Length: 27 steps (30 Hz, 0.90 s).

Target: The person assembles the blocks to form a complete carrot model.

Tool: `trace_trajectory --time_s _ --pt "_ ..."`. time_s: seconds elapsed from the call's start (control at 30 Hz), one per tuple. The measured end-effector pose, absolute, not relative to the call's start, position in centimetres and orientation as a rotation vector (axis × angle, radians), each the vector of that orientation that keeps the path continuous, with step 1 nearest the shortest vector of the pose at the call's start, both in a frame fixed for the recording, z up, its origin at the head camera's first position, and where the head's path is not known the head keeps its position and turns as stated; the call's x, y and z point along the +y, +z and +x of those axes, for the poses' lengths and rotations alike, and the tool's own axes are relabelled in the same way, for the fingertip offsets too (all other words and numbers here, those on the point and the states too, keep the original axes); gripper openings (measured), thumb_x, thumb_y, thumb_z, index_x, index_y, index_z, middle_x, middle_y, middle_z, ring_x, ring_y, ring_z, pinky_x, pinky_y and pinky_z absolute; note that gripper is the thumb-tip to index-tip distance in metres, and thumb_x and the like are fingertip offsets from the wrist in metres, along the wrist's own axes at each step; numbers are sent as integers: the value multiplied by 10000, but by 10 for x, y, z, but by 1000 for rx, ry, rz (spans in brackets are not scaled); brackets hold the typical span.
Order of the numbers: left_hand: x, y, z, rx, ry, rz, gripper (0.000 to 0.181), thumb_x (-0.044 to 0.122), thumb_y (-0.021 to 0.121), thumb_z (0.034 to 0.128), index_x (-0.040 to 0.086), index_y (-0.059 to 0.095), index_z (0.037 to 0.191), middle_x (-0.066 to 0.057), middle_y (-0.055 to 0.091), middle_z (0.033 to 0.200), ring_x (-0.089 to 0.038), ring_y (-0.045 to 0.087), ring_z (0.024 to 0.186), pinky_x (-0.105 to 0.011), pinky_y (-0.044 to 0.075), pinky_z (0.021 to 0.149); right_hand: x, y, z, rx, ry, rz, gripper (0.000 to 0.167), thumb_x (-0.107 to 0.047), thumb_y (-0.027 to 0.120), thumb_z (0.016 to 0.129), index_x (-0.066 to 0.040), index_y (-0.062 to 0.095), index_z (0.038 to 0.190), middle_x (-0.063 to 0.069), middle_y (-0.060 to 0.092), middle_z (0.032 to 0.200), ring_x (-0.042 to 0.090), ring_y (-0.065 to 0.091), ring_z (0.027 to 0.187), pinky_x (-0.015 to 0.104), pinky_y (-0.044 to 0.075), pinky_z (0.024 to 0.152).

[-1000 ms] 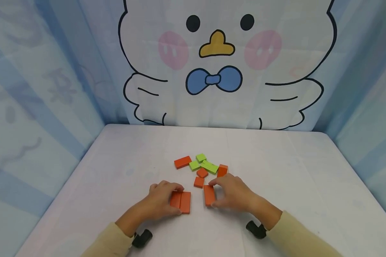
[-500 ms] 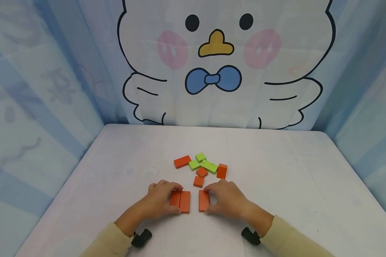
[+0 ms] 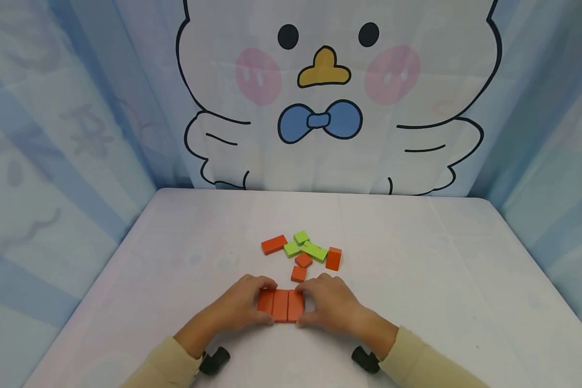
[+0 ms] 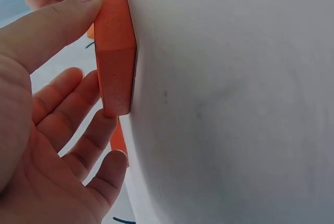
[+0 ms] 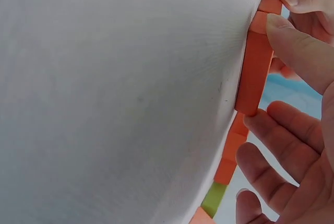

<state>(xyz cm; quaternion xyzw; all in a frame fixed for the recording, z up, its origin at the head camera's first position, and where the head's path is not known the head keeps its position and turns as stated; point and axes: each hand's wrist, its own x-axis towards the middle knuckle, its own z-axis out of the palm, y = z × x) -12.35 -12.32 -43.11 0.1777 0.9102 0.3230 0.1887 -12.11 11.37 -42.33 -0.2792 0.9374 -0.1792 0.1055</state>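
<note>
Three flat orange rectangular blocks stand side by side on the white table, in a row with their long edges together. My left hand (image 3: 237,304) pinches the left orange block (image 3: 265,303) by its ends, thumb at the near end and fingers at the far end. On the other side my right hand (image 3: 333,306) holds the right orange block (image 3: 296,307) the same way. Between these two lies the middle orange block (image 3: 280,307). The left wrist view shows the left block (image 4: 116,78) under the thumb; in the right wrist view, the right block (image 5: 254,70) sits between thumb and fingertips.
Just beyond the hands lie small orange pieces (image 3: 298,274) and an upright-looking orange block (image 3: 333,259). Several green pieces (image 3: 314,251) and a longer orange block (image 3: 274,244) are behind them. A printed curtain (image 3: 320,161) rises at the table's back edge.
My right hand has slid its orange block leftward until it lies against the other two. The left hand has stayed in place on its block.
</note>
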Motion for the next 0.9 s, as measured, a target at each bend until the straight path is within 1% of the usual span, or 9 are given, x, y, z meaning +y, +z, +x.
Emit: trace_trajectory --time_s 0.23,0.6,0.9 --pt "-118 -432 -124 2558 918 526 609 245 885 769 99 612 1294 23 586 1199 -201 498 1125 -438 444 1000 117 -422 -119 2765 -523 -799 568 -425 835 791 -106 681 1235 -14 688 1130 198 549 1000 446 433 908" --pt "-112 -430 -125 2575 876 527 604 262 884 770 118 615 1291 43 582 1178 -175 501 1092 -418 457 976 122 -421 -117 2758 -564 -796 559 -392 839 794 -92 676 1237 1 689 1150 208 553 1007 459 434 919" --pt "-113 -430 -123 2581 861 562 610 256 884 770 111 608 1294 38 585 1175 -184 503 1095 -425 461 972 121 -422 -117 2749 -552 -777 580 -407 841 794 -103 668 1257 1 683 1163 208 552 1017 462 433 930"
